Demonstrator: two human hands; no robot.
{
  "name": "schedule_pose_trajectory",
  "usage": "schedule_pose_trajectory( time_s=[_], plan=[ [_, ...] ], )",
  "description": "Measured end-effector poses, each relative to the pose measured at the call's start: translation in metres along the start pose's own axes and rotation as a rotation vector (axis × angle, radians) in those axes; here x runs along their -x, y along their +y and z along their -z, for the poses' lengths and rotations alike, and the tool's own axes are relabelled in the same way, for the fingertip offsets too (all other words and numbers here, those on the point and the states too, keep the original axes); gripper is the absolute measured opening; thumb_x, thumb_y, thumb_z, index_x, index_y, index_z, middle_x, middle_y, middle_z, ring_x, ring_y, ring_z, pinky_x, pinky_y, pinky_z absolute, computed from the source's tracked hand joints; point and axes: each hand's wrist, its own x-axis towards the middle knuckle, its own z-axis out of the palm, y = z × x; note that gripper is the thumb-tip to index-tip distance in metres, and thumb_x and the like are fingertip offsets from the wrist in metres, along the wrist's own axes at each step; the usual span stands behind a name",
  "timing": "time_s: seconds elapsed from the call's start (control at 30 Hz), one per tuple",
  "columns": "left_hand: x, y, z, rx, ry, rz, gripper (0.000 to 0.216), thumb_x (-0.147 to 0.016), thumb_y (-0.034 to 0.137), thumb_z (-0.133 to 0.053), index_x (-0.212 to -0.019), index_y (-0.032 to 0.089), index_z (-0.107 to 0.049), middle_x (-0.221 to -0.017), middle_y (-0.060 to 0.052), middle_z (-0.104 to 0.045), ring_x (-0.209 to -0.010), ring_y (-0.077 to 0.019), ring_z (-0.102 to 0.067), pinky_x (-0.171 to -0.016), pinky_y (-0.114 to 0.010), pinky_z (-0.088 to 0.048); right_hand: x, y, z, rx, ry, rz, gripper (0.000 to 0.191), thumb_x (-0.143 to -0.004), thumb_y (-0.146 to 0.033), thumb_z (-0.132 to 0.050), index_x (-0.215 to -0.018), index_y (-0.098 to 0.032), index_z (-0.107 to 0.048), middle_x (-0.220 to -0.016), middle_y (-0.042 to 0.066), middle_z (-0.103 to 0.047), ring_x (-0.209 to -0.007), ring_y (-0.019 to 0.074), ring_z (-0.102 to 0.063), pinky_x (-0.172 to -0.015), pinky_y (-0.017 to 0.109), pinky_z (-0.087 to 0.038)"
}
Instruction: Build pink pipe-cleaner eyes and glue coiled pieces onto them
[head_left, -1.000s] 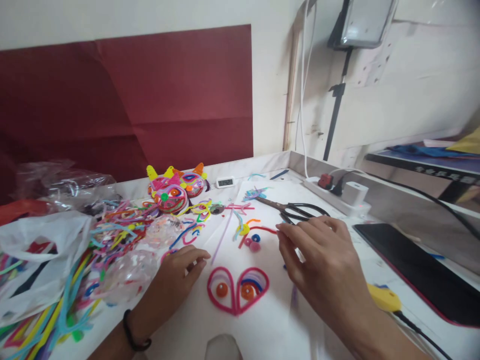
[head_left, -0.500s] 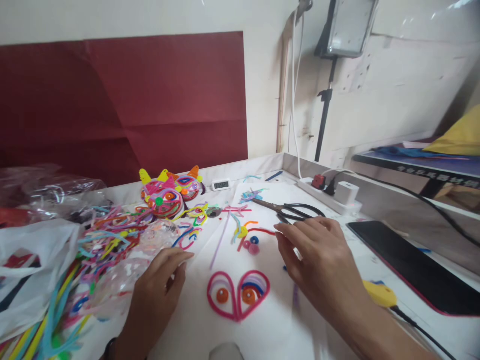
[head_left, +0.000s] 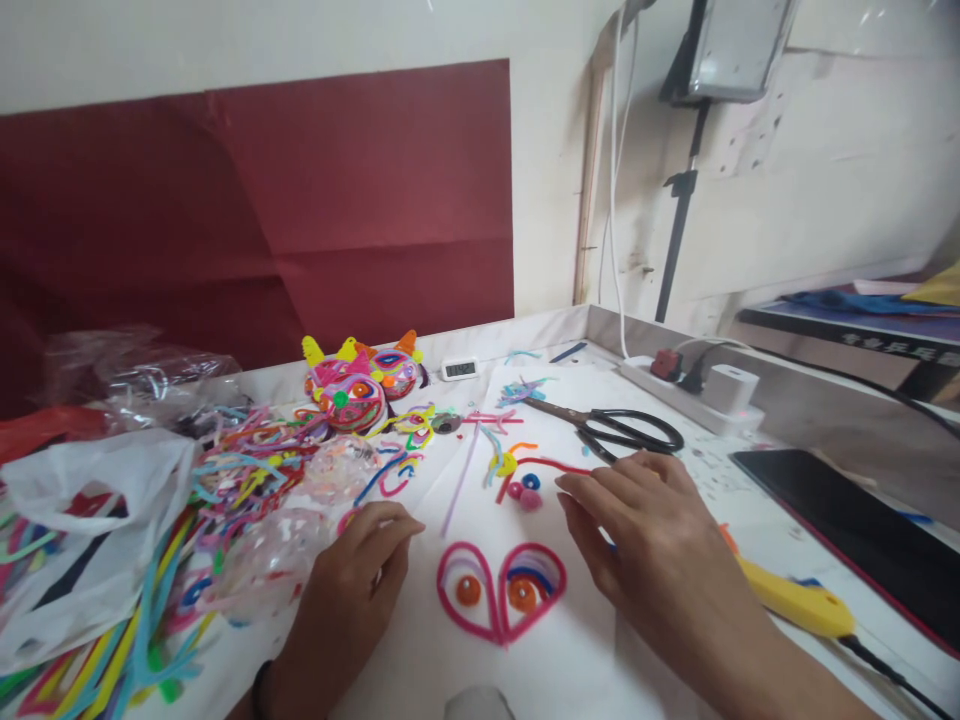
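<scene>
Two pink pipe-cleaner teardrops (head_left: 493, 640) form a heart on white paper (head_left: 405, 660), each with an orange eye-like disc inside. Purple and blue strips curve within the right one. My left hand (head_left: 360, 590) hovers left of the heart, fingers loosely bent and thumb apart, with nothing visible in it. Above and right of the heart, my right hand (head_left: 637, 520) has its fingers loosely stretched, also showing nothing held. A red strip (head_left: 555, 464) ends near its fingertips. Beyond lie a yellow disc (head_left: 507, 464), pink discs (head_left: 529, 499) and a blue disc (head_left: 531, 481).
Black-handled scissors (head_left: 600, 420) lie behind my right hand. A yellow corded tool (head_left: 802, 600) and a black phone-like slab (head_left: 847, 530) are at right, a power strip (head_left: 694, 395) behind. Pipe cleaners (head_left: 247, 470), plastic bags (head_left: 97, 520) and finished-looking masks (head_left: 352, 395) crowd the left.
The view has swung slightly left, so everything sits further right. Both hands have come a little closer to the pink heart. More of the yellow tool shows.
</scene>
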Motion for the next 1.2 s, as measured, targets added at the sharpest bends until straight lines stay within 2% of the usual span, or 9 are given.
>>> schedule_pose_trajectory(
  time_s=[0.23, 0.43, 0.63, 0.77, 0.97, 1.2],
  plan=[
    [0.002, 0.000, 0.001, -0.024, -0.016, -0.064, 0.015, -0.091, 0.020, -0.048, -0.096, 0.023, -0.062, -0.084, 0.002, -0.072, -0.075, -0.0105, -0.068, -0.068, -0.018, -0.051, 0.001, 0.000, -0.003, 0.006, -0.015, 0.012, 0.024, -0.088, -0.011, -0.044, -0.079, -0.017, -0.065, -0.060, 0.000, -0.057, -0.060, 0.0175, -0.049, -0.070, 0.035, -0.032],
    [0.003, 0.002, 0.001, -0.047, -0.027, -0.066, 0.015, -0.092, 0.024, -0.047, -0.095, 0.023, -0.062, -0.084, 0.003, -0.073, -0.074, -0.0106, -0.069, -0.068, -0.019, -0.050, 0.001, 0.001, -0.005, 0.026, -0.031, 0.020, 0.023, -0.087, -0.010, -0.045, -0.083, -0.017, -0.066, -0.063, 0.001, -0.056, -0.062, 0.0191, -0.048, -0.067, 0.035, -0.031],
    [0.001, 0.006, 0.004, -0.041, -0.156, 0.032, 0.021, -0.092, 0.027, -0.047, -0.077, 0.022, -0.061, -0.067, 0.005, -0.066, -0.058, -0.0098, -0.063, -0.056, -0.020, -0.044, 0.001, 0.001, -0.003, 0.022, -0.061, 0.020, 0.025, -0.088, -0.010, -0.044, -0.092, -0.017, -0.068, -0.071, 0.004, -0.058, -0.069, 0.0217, -0.050, -0.066, 0.035, -0.033],
    [0.002, 0.006, 0.005, -0.085, -0.170, 0.060, 0.028, -0.092, 0.029, -0.046, -0.068, 0.020, -0.057, -0.058, 0.005, -0.059, -0.052, -0.0092, -0.057, -0.051, -0.020, -0.039, 0.002, 0.001, -0.003, 0.010, -0.052, 0.032, 0.026, -0.090, -0.010, -0.043, -0.095, -0.015, -0.067, -0.077, 0.006, -0.059, -0.071, 0.0218, -0.051, -0.067, 0.035, -0.034],
    [-0.003, 0.004, 0.010, -0.181, 0.014, 0.129, 0.032, -0.090, 0.030, -0.049, -0.060, 0.020, -0.048, -0.049, 0.008, -0.043, -0.043, -0.0068, -0.043, -0.046, -0.019, -0.032, 0.004, 0.002, -0.004, -0.002, -0.073, 0.028, 0.025, -0.091, -0.011, -0.042, -0.093, -0.016, -0.066, -0.075, 0.005, -0.058, -0.068, 0.0205, -0.049, -0.066, 0.034, -0.033],
    [-0.010, 0.007, 0.018, -0.275, 0.204, 0.205, 0.034, -0.082, 0.025, -0.056, -0.058, 0.021, -0.032, -0.049, 0.010, -0.028, -0.040, -0.0056, -0.031, -0.043, -0.018, -0.027, 0.004, 0.003, -0.004, -0.016, -0.110, 0.021, 0.026, -0.088, -0.006, -0.043, -0.092, -0.017, -0.066, -0.075, 0.005, -0.058, -0.067, 0.0204, -0.048, -0.066, 0.034, -0.032]
  ],
)
